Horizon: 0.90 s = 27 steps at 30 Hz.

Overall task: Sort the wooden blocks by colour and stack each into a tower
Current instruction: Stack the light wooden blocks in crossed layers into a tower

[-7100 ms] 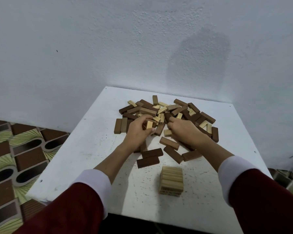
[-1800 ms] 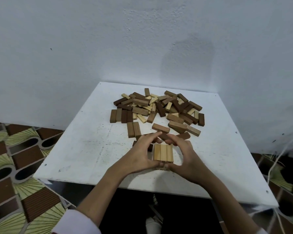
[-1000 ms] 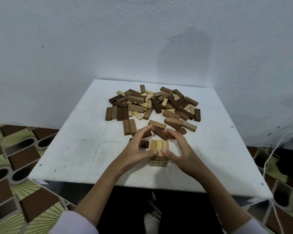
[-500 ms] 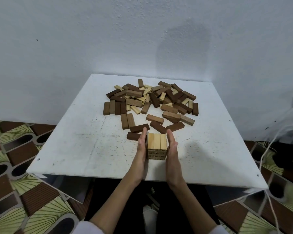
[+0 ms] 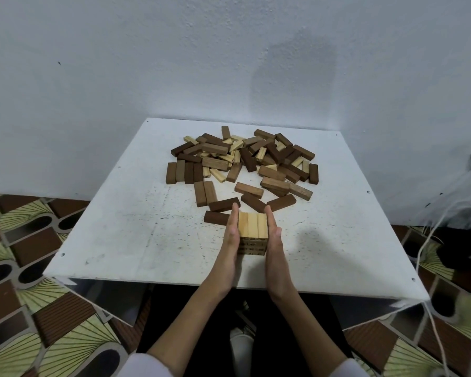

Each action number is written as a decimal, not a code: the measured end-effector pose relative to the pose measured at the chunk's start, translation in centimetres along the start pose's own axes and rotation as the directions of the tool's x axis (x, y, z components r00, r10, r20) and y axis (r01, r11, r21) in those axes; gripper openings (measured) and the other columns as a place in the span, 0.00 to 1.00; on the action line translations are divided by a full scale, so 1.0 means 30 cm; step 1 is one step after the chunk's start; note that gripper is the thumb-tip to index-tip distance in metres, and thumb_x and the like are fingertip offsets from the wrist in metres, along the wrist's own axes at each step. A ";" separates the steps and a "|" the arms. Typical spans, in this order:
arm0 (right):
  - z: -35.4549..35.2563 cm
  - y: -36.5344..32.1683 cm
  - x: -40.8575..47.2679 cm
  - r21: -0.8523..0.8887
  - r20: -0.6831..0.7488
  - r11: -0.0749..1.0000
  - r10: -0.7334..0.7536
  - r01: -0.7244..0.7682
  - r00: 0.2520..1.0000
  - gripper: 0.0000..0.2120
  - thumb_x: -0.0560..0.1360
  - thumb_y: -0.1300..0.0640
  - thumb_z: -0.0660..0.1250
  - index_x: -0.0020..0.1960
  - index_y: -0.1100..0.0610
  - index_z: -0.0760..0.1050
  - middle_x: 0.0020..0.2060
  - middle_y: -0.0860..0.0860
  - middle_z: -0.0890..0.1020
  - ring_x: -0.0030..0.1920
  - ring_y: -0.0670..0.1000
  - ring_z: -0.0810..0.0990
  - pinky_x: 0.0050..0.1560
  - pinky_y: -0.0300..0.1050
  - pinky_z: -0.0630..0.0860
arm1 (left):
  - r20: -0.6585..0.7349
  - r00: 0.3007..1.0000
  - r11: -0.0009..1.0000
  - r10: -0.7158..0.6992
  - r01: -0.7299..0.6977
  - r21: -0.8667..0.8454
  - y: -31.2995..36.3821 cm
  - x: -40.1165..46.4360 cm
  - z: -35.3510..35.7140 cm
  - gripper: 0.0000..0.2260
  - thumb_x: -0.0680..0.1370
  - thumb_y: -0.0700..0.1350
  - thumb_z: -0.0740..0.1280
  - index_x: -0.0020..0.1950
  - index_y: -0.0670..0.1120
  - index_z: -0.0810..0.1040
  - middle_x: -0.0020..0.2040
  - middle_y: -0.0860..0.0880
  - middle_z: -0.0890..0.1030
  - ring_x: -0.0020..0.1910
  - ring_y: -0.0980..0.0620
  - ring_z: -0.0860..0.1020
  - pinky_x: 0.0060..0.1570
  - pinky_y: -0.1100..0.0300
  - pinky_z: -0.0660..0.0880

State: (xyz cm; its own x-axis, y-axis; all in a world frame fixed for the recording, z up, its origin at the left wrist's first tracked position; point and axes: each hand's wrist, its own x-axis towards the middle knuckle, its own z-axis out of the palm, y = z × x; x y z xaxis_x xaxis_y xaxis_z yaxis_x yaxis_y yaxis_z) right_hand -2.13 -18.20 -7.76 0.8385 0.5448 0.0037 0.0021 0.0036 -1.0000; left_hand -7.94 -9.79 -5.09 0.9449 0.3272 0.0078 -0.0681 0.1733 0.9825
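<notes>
Left hand: the left hand lies flat, fingers straight, pressed against the left side of the pale tower.
Right hand: the right hand mirrors it on the right side — straight fingers, nothing gripped.
Pale tower: it stands near the front edge of the white table, three light blocks side by side on top, lower layers showing beneath.
Squaring advice: press evenly from both sides so the layers line up flush; too hard a push from one side would likely shift the whole stack. The front and back faces probably want the same treatment afterwards.
Dark blocks nearby: a dark block lies just left of the left fingertips.
Mixed pile: the unsorted heap sits well behind, brown and pale blocks mingled — most sorting remains.
Change: a second ago curled fingers cupped the tower; now both palms are flattened against its sides.
</notes>
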 end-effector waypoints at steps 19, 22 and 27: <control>0.000 0.010 0.003 -0.016 -0.011 1.000 -0.013 0.013 1.000 0.44 0.66 0.21 0.44 0.76 0.42 0.48 0.76 0.42 0.54 0.74 0.41 0.53 0.73 0.38 0.55 | 0.014 1.000 1.000 -0.005 0.005 -0.002 -0.016 -0.001 -0.005 0.49 0.63 0.79 0.55 0.77 0.56 0.47 0.77 0.55 0.50 0.61 0.80 0.61 0.53 0.80 0.64; 0.003 0.015 0.004 -0.024 -0.027 1.000 -0.014 0.013 1.000 0.40 0.68 0.22 0.44 0.75 0.39 0.50 0.76 0.43 0.55 0.75 0.43 0.53 0.75 0.53 0.53 | 0.010 1.000 1.000 -0.005 0.005 0.021 -0.020 -0.001 -0.007 0.48 0.62 0.80 0.54 0.76 0.59 0.47 0.77 0.57 0.49 0.61 0.80 0.60 0.53 0.80 0.64; 0.003 0.013 0.002 -0.031 -0.031 0.999 -0.017 0.016 0.999 0.40 0.68 0.22 0.43 0.75 0.40 0.49 0.76 0.42 0.54 0.75 0.43 0.53 0.75 0.54 0.54 | 0.008 1.000 1.000 -0.013 0.012 0.017 -0.020 -0.003 -0.005 0.47 0.62 0.79 0.55 0.76 0.60 0.47 0.77 0.57 0.49 0.66 0.76 0.58 0.55 0.79 0.64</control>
State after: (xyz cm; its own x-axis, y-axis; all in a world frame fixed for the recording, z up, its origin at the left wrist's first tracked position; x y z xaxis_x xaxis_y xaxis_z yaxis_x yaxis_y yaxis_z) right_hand -2.13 -18.10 -8.14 0.8548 0.5186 0.0207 0.0323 -0.0133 -0.9994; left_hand -8.03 -9.78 -5.70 0.9483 0.3174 -0.0031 -0.0508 0.1614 0.9856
